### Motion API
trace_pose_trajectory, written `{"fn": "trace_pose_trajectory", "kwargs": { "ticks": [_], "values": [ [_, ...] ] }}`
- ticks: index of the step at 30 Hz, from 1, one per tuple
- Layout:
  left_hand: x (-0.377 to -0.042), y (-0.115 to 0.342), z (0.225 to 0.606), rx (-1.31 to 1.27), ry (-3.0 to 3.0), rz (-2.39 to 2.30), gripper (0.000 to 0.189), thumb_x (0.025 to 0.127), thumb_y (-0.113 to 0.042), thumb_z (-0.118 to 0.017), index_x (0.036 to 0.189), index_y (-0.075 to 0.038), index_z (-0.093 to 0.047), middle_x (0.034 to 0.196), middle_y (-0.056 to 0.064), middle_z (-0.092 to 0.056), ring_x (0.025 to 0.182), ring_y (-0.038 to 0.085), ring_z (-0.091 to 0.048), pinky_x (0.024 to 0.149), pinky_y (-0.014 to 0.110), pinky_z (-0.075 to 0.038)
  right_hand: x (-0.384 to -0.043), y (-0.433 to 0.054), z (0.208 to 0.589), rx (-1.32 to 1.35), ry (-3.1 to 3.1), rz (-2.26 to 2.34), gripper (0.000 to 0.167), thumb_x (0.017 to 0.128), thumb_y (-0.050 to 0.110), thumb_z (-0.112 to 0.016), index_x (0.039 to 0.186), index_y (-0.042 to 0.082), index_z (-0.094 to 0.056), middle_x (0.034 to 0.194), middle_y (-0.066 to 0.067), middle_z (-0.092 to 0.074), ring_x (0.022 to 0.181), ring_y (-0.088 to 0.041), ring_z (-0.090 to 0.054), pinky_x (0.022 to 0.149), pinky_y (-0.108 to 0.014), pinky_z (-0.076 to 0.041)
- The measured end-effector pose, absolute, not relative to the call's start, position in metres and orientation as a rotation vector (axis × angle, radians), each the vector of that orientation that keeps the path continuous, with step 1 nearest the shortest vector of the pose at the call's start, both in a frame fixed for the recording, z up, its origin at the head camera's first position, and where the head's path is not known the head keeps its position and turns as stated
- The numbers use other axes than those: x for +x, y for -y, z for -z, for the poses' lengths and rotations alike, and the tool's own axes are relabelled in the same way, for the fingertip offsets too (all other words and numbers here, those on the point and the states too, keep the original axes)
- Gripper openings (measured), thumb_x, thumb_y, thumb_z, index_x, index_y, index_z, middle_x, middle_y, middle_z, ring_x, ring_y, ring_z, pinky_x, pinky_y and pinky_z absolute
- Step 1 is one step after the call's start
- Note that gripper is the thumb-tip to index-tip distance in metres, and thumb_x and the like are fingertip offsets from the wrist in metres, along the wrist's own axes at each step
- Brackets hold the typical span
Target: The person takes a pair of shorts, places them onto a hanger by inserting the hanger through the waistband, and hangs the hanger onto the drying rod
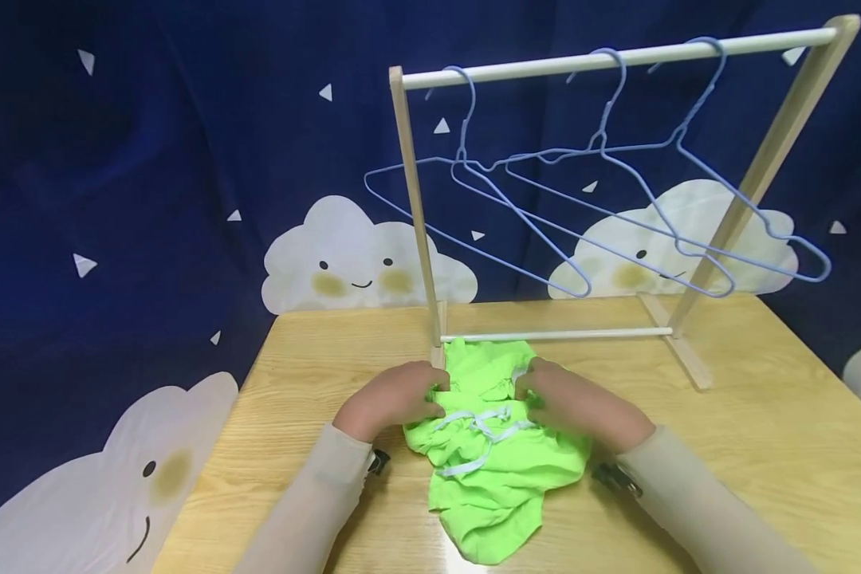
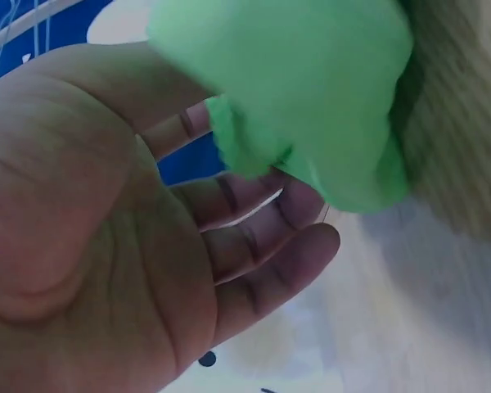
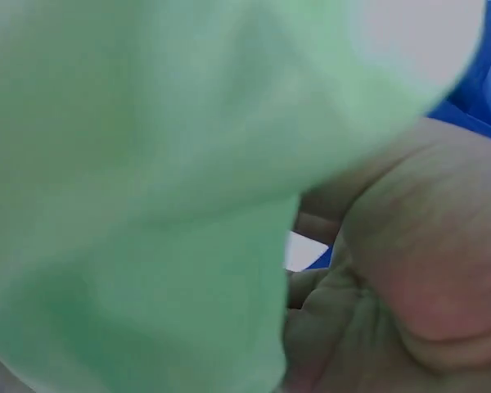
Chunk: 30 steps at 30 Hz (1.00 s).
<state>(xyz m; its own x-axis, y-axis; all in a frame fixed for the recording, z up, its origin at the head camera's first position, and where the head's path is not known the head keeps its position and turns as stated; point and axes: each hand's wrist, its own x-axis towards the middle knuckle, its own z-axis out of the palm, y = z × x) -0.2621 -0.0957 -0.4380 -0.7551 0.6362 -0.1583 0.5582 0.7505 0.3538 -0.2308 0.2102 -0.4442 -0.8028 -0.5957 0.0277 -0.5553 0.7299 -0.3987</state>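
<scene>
Green garment: my head view has the green garment (image 1: 491, 478) crumpled on the wooden surface (image 1: 337, 351), between both hands, its far edge right at the rack's lower rod (image 1: 560, 335); touching or just short of it, I cannot tell.
White ribbon: a white ribbon (image 1: 482, 428) lies tied in a loose bow across the garment's middle.
Left hand: I see the left hand (image 1: 399, 396) at the garment's left edge, fingers bent and pinching the fabric; in the left wrist view the cloth covers the thumb tip.
Right hand: the right hand (image 1: 574, 402) is at the opposite edge, fingers curled onto the fabric and holding it; in my right wrist view the cloth hides their tips.
In the way: the clothes rack (image 1: 412, 175) stands just beyond the garment, its left foot (image 1: 438, 358) close beside my left fingers and its right foot (image 1: 689, 367) well apart from the right hand.
Overhead: three blue wire hangers (image 1: 603, 142) hang from the white top bar (image 1: 531, 69), tilted at differing angles, their lower parts overlapping in my view.
Behind: a dark blue backdrop (image 1: 186, 159) with smiling clouds (image 1: 359, 263) and white triangles (image 1: 441, 127).
Cuffs: beige sleeves (image 1: 301, 494), with small black devices (image 1: 378, 462) beneath the wrists.
</scene>
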Motion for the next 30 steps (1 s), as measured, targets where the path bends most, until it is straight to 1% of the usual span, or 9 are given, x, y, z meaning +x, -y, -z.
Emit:
{"fn": "trace_pose_trajectory", "kwargs": {
  "ticks": [3, 8, 13, 15, 18, 20, 24, 27, 30],
  "values": [
    [-0.261, 0.102, 0.433, 0.93, -2.663, -0.45, 0.032, 0.099, -0.027, -0.082, 0.083, -0.019, -0.055, 0.078, -0.006, -0.045, 0.072, 0.011, -0.043, 0.067, 0.03, -0.04, -0.233, -0.212, 0.44, -0.907, -2.824, 0.623, 0.019, 0.09, 0.0, -0.077, 0.094, 0.017, -0.068, 0.097, -0.005, -0.057, 0.081, -0.014, -0.052, 0.071, -0.028, -0.051],
    [-0.256, 0.111, 0.417, 0.957, -2.665, -0.44, 0.033, 0.106, -0.031, -0.073, 0.082, -0.021, -0.053, 0.076, -0.008, -0.041, 0.071, 0.009, -0.043, 0.07, 0.03, -0.042, -0.231, -0.218, 0.421, -0.943, -2.868, 0.661, 0.02, 0.094, 0.003, -0.076, 0.087, 0.019, -0.067, 0.089, 0.0, -0.055, 0.079, -0.012, -0.05, 0.071, -0.029, -0.048],
    [-0.248, 0.122, 0.392, 0.964, -2.714, -0.45, 0.037, 0.11, -0.037, -0.065, 0.08, -0.022, -0.05, 0.075, -0.008, -0.036, 0.071, 0.009, -0.043, 0.075, 0.033, -0.044, -0.224, -0.227, 0.395, -0.942, -2.828, 0.717, 0.031, 0.104, 0.016, -0.072, 0.076, 0.023, -0.059, 0.072, 0.013, -0.049, 0.067, -0.004, -0.048, 0.067, -0.028, -0.047],
    [-0.244, 0.127, 0.382, 0.974, -2.758, -0.448, 0.042, 0.11, -0.04, -0.066, 0.077, -0.022, -0.047, 0.073, -0.009, -0.033, 0.069, 0.008, -0.041, 0.073, 0.032, -0.043, -0.22, -0.229, 0.386, -0.904, -2.823, 0.716, 0.037, 0.107, 0.023, -0.069, 0.073, 0.024, -0.055, 0.067, 0.013, -0.043, 0.062, -0.003, -0.044, 0.063, -0.027, -0.045],
    [-0.237, 0.135, 0.369, 0.988, -2.848, -0.434, 0.047, 0.107, -0.045, -0.068, 0.072, -0.024, -0.044, 0.072, -0.009, -0.032, 0.068, 0.008, -0.039, 0.07, 0.03, -0.041, -0.213, -0.233, 0.372, -0.86, -2.855, 0.714, 0.041, 0.11, 0.031, -0.065, 0.071, 0.025, -0.053, 0.065, 0.013, -0.04, 0.061, -0.003, -0.042, 0.062, -0.027, -0.043],
    [-0.233, 0.141, 0.361, 0.995, -2.916, -0.413, 0.051, 0.104, -0.048, -0.071, 0.07, -0.024, -0.043, 0.072, -0.008, -0.033, 0.067, 0.008, -0.038, 0.066, 0.029, -0.038, -0.208, -0.237, 0.364, -0.831, -2.895, 0.706, 0.045, 0.111, 0.036, -0.063, 0.069, 0.025, -0.051, 0.064, 0.013, -0.038, 0.06, -0.004, -0.041, 0.06, -0.027, -0.042],
    [-0.224, 0.151, 0.349, 1.001, -3.037, -0.381, 0.047, 0.099, -0.053, -0.076, 0.069, -0.026, -0.052, 0.074, -0.007, -0.043, 0.067, 0.01, -0.04, 0.063, 0.029, -0.038, -0.201, -0.244, 0.353, -0.799, -2.927, 0.72, 0.049, 0.111, 0.04, -0.062, 0.067, 0.026, -0.048, 0.063, 0.014, -0.035, 0.058, -0.003, -0.038, 0.059, -0.027, -0.04],
    [-0.218, 0.157, 0.343, 1.005, -3.096, -0.393, 0.04, 0.096, -0.055, -0.078, 0.074, -0.027, -0.06, 0.082, -0.009, -0.053, 0.07, 0.009, -0.047, 0.065, 0.029, -0.043, -0.197, -0.248, 0.349, -0.814, -2.91, 0.771, 0.049, 0.111, 0.041, -0.062, 0.067, 0.025, -0.048, 0.063, 0.015, -0.034, 0.058, -0.002, -0.038, 0.058, -0.026, -0.039],
    [-0.213, 0.163, 0.338, 1.03, -3.133, -0.431, 0.037, 0.094, -0.055, -0.08, 0.079, -0.026, -0.065, 0.092, -0.011, -0.06, 0.077, 0.008, -0.054, 0.069, 0.029, -0.049, -0.193, -0.251, 0.344, -0.826, -2.926, 0.775, 0.047, 0.11, 0.045, -0.064, 0.07, 0.026, -0.049, 0.065, 0.016, -0.034, 0.06, -0.002, -0.039, 0.059, -0.026, -0.04]
  ]
}}
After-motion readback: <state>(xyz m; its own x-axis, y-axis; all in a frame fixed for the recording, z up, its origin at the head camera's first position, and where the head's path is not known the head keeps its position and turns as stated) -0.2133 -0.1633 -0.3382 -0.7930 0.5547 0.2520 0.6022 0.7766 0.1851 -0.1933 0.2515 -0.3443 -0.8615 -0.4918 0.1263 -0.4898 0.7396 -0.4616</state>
